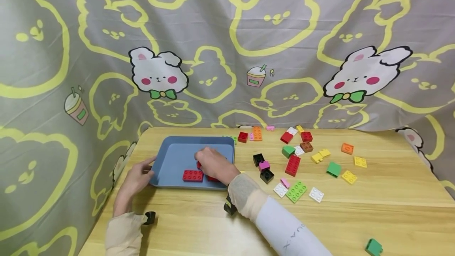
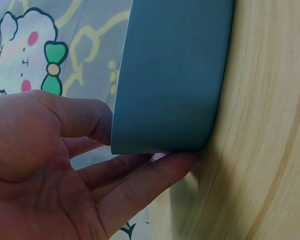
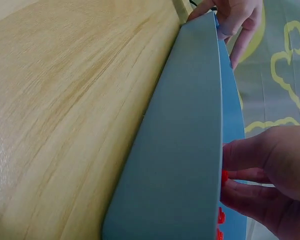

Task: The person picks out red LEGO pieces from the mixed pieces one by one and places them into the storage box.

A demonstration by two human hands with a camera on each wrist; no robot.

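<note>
A shallow blue tray (image 1: 170,160) sits at the left of the table. My left hand (image 1: 136,177) grips its left end, with thumb and fingers at the rim and outer wall in the left wrist view (image 2: 165,90). My right hand (image 1: 216,166) reaches over the tray's near wall and pinches a red brick (image 3: 224,176), mostly hidden by the fingers. Inside the tray, a red eight-stud brick (image 1: 193,176) lies along the near wall. Another red brick (image 1: 212,178) shows partly under my right hand.
Loose bricks are scattered right of the tray, among them a red brick (image 1: 293,165), a lime brick (image 1: 296,191) and black bricks (image 1: 267,176). A green brick (image 1: 374,247) lies near the front edge. A patterned curtain (image 1: 213,70) hangs behind the table.
</note>
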